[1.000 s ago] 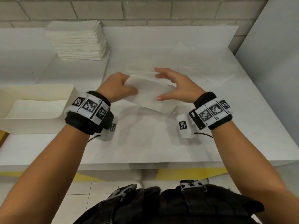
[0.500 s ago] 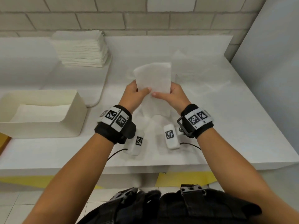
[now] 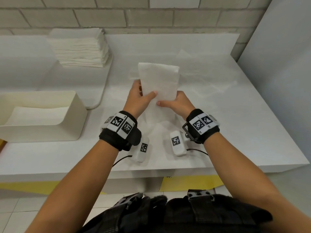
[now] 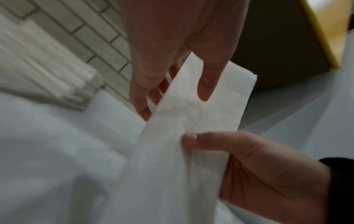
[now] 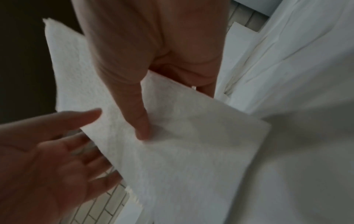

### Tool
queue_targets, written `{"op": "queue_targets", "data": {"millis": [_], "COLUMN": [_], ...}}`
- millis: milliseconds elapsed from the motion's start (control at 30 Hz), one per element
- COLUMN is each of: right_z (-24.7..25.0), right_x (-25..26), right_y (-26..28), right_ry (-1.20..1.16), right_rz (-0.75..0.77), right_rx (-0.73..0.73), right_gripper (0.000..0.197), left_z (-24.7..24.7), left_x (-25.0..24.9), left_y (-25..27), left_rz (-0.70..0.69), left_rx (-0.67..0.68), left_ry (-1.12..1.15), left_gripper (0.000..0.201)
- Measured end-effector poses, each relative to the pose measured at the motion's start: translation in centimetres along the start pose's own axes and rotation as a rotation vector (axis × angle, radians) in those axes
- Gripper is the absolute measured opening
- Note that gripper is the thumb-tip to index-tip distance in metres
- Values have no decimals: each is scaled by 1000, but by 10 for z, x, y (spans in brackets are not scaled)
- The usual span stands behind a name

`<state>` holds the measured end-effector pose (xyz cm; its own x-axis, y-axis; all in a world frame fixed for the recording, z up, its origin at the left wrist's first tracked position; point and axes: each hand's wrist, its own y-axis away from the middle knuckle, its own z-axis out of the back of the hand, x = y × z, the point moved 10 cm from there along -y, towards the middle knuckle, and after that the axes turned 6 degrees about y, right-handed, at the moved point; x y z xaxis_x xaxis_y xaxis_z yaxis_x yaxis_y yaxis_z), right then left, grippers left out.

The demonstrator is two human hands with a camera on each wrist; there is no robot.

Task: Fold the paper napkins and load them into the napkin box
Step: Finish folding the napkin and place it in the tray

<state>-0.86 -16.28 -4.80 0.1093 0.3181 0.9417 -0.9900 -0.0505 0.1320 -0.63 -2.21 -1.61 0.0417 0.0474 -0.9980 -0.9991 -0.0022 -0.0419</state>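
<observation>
A cream napkin box [image 3: 74,113] stood open at the left of the white worktop [image 3: 235,125], its rim rounded at the corners. Inside it lay white paper [image 3: 35,115], flat on the bottom and reaching up the back wall; how many sheets it held could not be told. Behind the box, farther back on the left, a stack of napkins [image 3: 80,49] sat on a pale tray [image 3: 99,91] with a rounded corner, just beside the brick wall [image 3: 151,14].

Over the middle of the worktop both hands held one folded napkin [image 3: 159,81] upright, clear of the surface. The left hand [image 3: 138,100] pinched its left edge, thumb pressed on the near face and fingers behind. The right hand [image 3: 178,105] gripped the right edge a little lower, thumb laid across the front and fingers curled behind the paper. The two thumbs lay close together, not touching. In the left wrist view the napkin [image 4: 193,112] ran between thumb and fingers; in the right wrist view its near face [image 5: 172,151] appeared embossed. More loose white paper [image 3: 210,84] lay flat on the worktop beneath and beyond the hands.
</observation>
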Motion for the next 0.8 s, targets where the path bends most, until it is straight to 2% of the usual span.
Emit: {"op": "queue_targets", "data": {"millis": [67, 133, 167, 200, 267, 333, 400, 500, 600, 700, 800], "right_z": [3, 5, 4, 2, -4, -13, -21, -29, -27, -32, -63], "right_x": [14, 35, 46, 57, 75, 86, 92, 100, 107, 120, 142], "right_y": [-2, -5, -6, -7, -8, -8, -7, -7, -11, -16, -20], "right_ry": [112, 261, 346, 427, 537, 589, 606, 555, 428, 240, 221], "right_rz": [50, 110, 141, 173, 228, 253, 265, 288, 277, 257, 285], "right_rx": [27, 51, 62, 73, 101, 149, 188, 226, 221, 224, 279], "right_gripper": [40, 35, 31, 28, 22, 22, 27, 27, 9, 10, 16], "left_z": [14, 17, 14, 11, 10, 13, 20, 52, 110, 172, 217], "left_x": [-42, -89, -107, -118, -124, -124, -129, -131, -127, -117, -105], "left_y": [2, 9, 11, 9, 1, -1, 4, 8, 11, 18, 19], "left_rz": [-229, -460, -508, -503, -396, -341, -361, -328, -231, -126, -29], "left_rx": [-37, -6, 17, 44, 109, 143, 125, 32, -98, -208, -226], "left_ry": [-54, -283, -444, -596, -774, -847, -886, -756, -479, -273, -194], "left_gripper": [68, 81, 82, 78, 64, 43, 23, 10, 12, 21, 19]}}
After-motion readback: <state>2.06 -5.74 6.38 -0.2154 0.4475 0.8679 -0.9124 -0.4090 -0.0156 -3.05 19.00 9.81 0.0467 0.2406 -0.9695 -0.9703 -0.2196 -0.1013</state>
